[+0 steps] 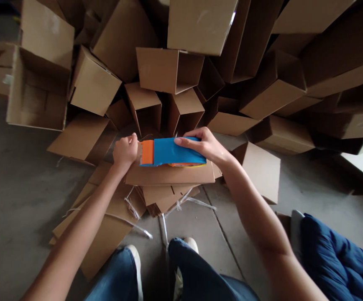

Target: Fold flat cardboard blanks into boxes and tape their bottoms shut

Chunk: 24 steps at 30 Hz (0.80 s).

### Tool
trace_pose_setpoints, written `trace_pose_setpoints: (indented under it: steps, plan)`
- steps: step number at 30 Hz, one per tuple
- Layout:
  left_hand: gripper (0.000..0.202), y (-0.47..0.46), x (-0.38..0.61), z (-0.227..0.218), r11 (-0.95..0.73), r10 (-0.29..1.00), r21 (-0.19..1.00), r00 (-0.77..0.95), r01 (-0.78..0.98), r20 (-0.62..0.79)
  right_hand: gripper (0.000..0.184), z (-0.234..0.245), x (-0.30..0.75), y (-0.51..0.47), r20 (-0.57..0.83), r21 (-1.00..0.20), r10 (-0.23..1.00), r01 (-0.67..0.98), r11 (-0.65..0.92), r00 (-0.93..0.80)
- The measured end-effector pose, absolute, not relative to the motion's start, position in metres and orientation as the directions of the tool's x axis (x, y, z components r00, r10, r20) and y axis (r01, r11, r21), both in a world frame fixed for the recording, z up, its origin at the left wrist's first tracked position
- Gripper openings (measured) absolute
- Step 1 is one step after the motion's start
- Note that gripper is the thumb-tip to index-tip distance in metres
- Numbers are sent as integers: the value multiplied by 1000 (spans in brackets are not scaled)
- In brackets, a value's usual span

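Note:
My right hand [202, 144] is closed around a blue and orange packing tape dispenser [178, 150], its thumb along the blue top. The dispenser lies lengthwise over a flat, closed cardboard box [170, 177], with its orange end pointing left. A short strip of clear tape seems to show beyond that end. Just left of it, my left hand [125, 151] is curled into a fist at the box's left end, thumb up. What its fingers grip is hidden. Beneath the box is a stack of folded cardboard [165, 198].
Many open cardboard boxes [170, 69] are piled ahead and to both sides. Flattened cardboard [109, 238] and loose white straps [200, 203] lie on the concrete floor [225, 234] near my feet. A dark blue padded item [335, 251] is at lower right.

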<state>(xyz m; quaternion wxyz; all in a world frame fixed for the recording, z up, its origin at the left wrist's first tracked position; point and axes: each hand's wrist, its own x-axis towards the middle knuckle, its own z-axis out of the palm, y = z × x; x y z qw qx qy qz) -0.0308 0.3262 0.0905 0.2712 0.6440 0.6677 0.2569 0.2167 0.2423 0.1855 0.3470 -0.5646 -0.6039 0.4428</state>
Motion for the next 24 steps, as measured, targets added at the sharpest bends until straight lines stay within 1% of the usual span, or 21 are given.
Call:
trace_pose_setpoints:
  steps: [3, 6, 9, 13, 17, 21, 24]
  plan:
    - [46, 322, -27, 96, 78, 997, 596, -76, 799, -29, 66, 192, 227, 241, -70, -908, 989, 420, -10, -129]
    - [46, 320, -27, 99, 52, 998, 578, -62, 814, -3, 62, 199, 246, 238, -91, -905, 987, 425, -27, -133]
    - [41, 320, -27, 100, 49, 998, 570, -61, 820, 2, 56, 207, 279, 232, -166, -878, 981, 469, -100, -101]
    - [41, 319, -24, 106, 66, 998, 547, -63, 835, -24, 58, 221, 346, 219, -269, -787, 963, 579, -214, -9]
    - [44, 317, -22, 111, 109, 994, 485, -83, 868, -74, 63, 233, 417, 202, -413, -687, 911, 658, -308, -5]
    - [46, 317, -22, 110, 111, 993, 457, -83, 883, -80, 67, 242, 463, 186, -481, -586, 872, 708, -395, 89]
    - [48, 318, -23, 108, 112, 993, 459, -85, 882, -79, 64, 243, 475, 180, -507, -535, 854, 735, -415, 114]
